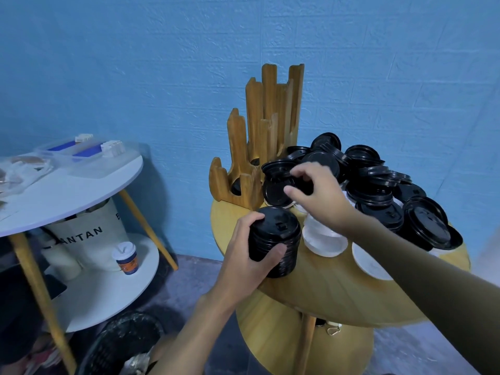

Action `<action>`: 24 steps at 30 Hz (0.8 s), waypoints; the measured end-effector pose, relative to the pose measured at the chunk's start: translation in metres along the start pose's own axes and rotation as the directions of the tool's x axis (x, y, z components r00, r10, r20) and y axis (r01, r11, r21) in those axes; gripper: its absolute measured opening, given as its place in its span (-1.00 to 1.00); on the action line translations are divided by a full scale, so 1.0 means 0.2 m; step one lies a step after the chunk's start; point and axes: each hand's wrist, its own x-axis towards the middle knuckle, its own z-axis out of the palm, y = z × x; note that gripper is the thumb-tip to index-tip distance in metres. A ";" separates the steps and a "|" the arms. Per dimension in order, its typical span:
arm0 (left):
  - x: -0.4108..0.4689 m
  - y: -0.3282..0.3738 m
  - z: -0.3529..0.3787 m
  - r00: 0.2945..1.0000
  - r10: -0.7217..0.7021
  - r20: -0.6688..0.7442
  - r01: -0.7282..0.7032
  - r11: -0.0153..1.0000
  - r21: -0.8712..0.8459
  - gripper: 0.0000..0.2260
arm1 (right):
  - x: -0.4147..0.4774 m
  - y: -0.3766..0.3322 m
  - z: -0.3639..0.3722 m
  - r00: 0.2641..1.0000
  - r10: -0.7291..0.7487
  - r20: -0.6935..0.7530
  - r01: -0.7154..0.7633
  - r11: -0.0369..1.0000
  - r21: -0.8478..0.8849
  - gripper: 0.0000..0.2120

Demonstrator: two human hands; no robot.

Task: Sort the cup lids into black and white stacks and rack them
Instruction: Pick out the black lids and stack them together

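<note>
My left hand (250, 254) grips a tall stack of black lids (276, 240) at the near left edge of the round wooden table (319, 288). My right hand (315, 189) reaches over the table and pinches a black lid (276, 189) at the edge of the loose pile of black lids (378, 182). A short stack of white lids (323, 238) stands beside the black stack, under my right forearm. Another white lid (369, 262) lies flat further right. The wooden rack (259, 136) stands at the table's back left, with dark lids low in its slots.
A white two-tier side table (81, 188) stands to the left, with clear plastic boxes (81, 152) on top and a paper cup (126, 258) and a white bag on its lower shelf. A black mesh bin (124, 345) sits on the floor below. Blue wall behind.
</note>
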 end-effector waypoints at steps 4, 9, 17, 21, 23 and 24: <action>0.00 0.00 0.00 0.999 0.033 0.006 -0.033 0.998 0.059 -0.53 | 0.21 0.05 0.02 0.996 -0.084 0.009 0.080 0.905 -0.418 -0.62; 0.01 0.00 0.00 0.999 0.032 0.017 -0.033 0.998 0.060 -0.54 | 0.31 0.10 0.08 0.994 -0.049 0.097 0.093 0.845 -0.526 -0.74; 0.01 0.00 -0.01 0.999 0.018 0.029 -0.020 0.997 0.078 -0.55 | 0.32 0.07 0.07 0.997 -0.063 0.053 0.078 0.935 -0.347 -0.94; 0.00 0.00 -0.01 0.999 0.017 0.027 -0.019 0.998 0.067 -0.56 | 0.24 -0.02 0.00 1.000 -0.025 0.007 0.025 0.999 -0.032 -0.86; 0.00 0.00 -0.01 0.999 0.016 0.032 -0.018 0.997 0.070 -0.56 | 0.18 -0.09 -0.05 1.000 0.010 -0.029 -0.005 0.984 0.177 -0.93; 0.00 0.00 0.00 0.999 0.014 0.032 -0.016 0.998 0.069 -0.55 | 0.14 -0.12 -0.07 0.998 0.029 -0.050 -0.015 0.963 0.271 -0.97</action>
